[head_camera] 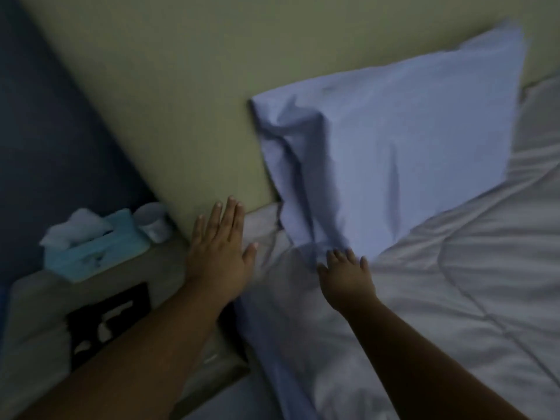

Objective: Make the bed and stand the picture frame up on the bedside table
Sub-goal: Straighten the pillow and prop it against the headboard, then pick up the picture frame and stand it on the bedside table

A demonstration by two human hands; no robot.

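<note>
While the tissue box [97,245] and cup [151,221] crowd the back of the worktop [33,338], the dark picture frame [109,322] lies flat there, partly under the left forearm. Left hand [219,253] is open, fingers spread, at the bed's edge. Right hand [347,275] rests flat and open on the duvet [454,298], fingertips touching the pillow [394,140] propped against the headboard [169,86].
</note>
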